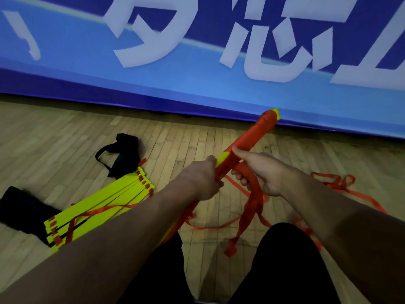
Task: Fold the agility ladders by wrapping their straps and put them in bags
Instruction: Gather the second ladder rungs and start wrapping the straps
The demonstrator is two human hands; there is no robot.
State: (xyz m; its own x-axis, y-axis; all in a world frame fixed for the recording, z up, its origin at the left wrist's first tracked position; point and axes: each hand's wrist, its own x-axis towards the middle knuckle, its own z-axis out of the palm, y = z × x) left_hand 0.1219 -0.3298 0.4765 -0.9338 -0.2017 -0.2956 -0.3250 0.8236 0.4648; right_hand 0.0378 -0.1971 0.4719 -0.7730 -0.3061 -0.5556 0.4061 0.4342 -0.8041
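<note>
The person sits on the wooden floor (pixel 65 137) holding a bundled agility ladder (pixel 247 141) raised at a slant, its far end toward the blue banner (pixel 197 88). The left hand (pixel 202 178) has a closed grip round the bundle's lower part. The right hand (pixel 263 174) pinches the red strap (pixel 249 194) against the bundle, thumb on top.

Risk, in my judgement: the strap's long slack trails in loops over the floor and could snag or twist as it is wound; loosening either grip would likely let the wound turns spring loose.

A second ladder (pixel 98 207) lies flat on the floor, strap unwrapped. Two black bags (pixel 122 154) lie beside it, one at each end; both look flat, with nothing visibly inside, though their openings cannot be seen.
</note>
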